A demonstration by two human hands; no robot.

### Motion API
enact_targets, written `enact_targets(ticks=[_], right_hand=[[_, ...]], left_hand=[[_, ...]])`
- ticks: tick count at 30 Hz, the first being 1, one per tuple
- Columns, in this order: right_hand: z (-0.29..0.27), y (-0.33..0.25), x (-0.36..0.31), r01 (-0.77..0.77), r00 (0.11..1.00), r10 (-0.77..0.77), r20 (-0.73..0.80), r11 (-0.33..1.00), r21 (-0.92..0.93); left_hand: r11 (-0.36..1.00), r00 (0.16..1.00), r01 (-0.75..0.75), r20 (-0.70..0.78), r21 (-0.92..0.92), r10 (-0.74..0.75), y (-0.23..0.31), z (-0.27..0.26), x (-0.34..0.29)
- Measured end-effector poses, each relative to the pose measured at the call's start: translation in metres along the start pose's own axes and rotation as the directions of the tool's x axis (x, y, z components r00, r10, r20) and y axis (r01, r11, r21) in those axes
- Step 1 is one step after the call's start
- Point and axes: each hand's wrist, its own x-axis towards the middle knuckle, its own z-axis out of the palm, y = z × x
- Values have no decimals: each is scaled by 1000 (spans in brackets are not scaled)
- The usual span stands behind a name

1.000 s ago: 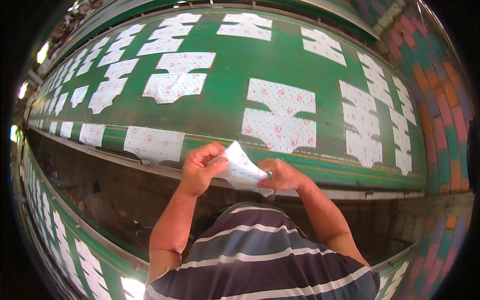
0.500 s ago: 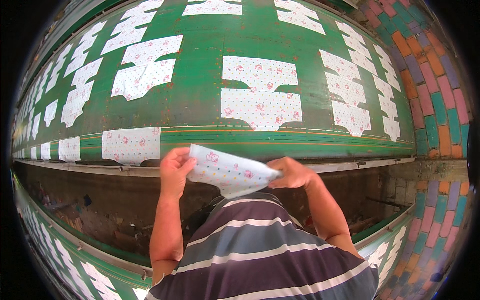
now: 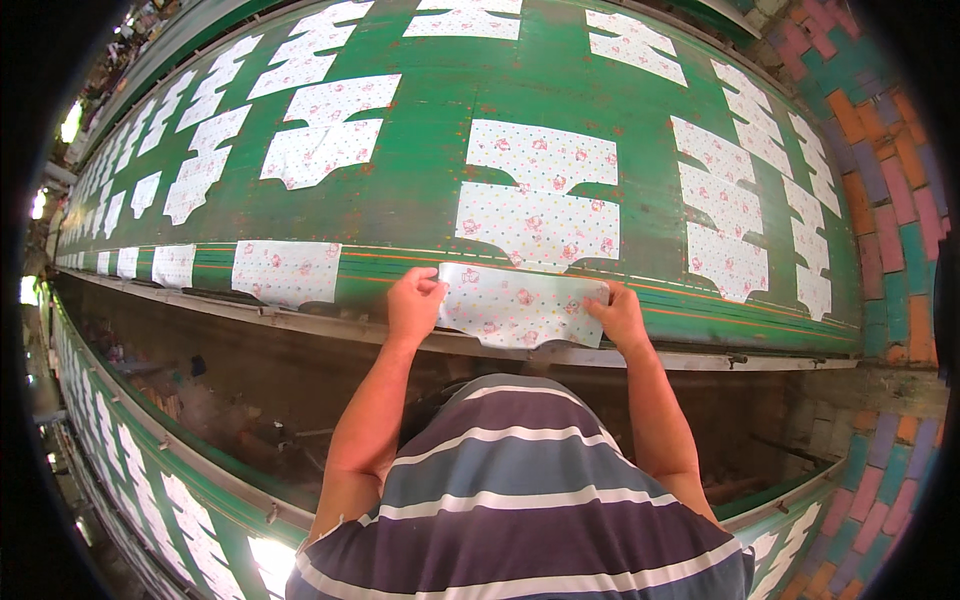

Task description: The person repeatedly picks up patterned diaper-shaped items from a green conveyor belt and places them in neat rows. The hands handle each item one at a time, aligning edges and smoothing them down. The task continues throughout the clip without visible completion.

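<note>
Between my two hands a white cut fabric piece with coloured dots and small pink prints is stretched at the near edge of a long green table. My left hand pinches its upper left corner. At the upper right corner, my right hand grips it between thumb and fingers. The cloth's top edge lies just below a matching two-part printed piece on the table; its lower edge hangs over the table rim. Whether it rests flat there I cannot tell.
Rows of similar fabric pieces lie on the table, one at the near edge to the left. A metal rail runs along that edge. Behind me stands another green table with pieces. Coloured brick paving lies at the right.
The fabric piece has gone from slanted and partly bunched at my right hand to spread level along the table edge. Both hands moved right and upward in the picture; the view shifted too.
</note>
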Motion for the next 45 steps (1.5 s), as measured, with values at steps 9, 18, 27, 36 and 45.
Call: enact_targets(ticks=[9,18,27,36,45], right_hand=[[-4,16,-3,120,979,-144,-143,979,-168],[-28,-9,-4,389,914,-377,-149,919,63],[-52,-126,20,336,939,-282,-195,870,361],[-2,-10,12,199,964,-229,-133,957,-210],[2,11,1,189,952,-255,-170,925,-329]], left_hand=[[998,999,27,30,-63,-25,1,-4,-7],[893,987,-135,25,-428,161,100,-19,-9],[861,966,-255,-81,-439,245,186,-57,41],[991,994,-23,-113,-134,8,26,-11,15],[988,985,-75,-163,-132,53,17,2,5]])
